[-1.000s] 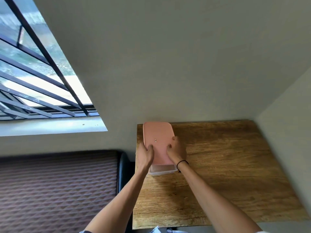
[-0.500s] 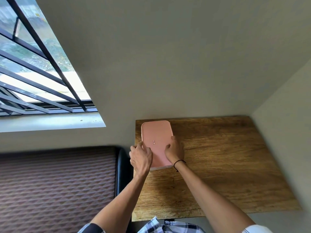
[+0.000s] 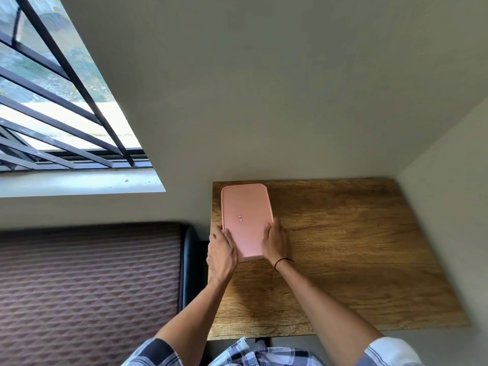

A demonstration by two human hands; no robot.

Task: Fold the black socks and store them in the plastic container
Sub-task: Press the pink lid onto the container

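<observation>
A plastic container with a pink lid (image 3: 247, 217) lies flat at the far left corner of the wooden table (image 3: 356, 254), the lid on it. My left hand (image 3: 221, 253) grips its near left edge, and my right hand (image 3: 276, 241) holds its near right edge, a black band on that wrist. No black socks are visible; the closed lid hides the inside of the container.
Walls close the table in at the back and right. A brown quilted mattress (image 3: 89, 294) with a dark frame lies left of the table, below a barred window (image 3: 52, 107). The near and right parts of the tabletop are bare wood.
The view has tilted down, showing more of my arms and plaid sleeves. My hands have slid from the lid's top to the container's near side edges.
</observation>
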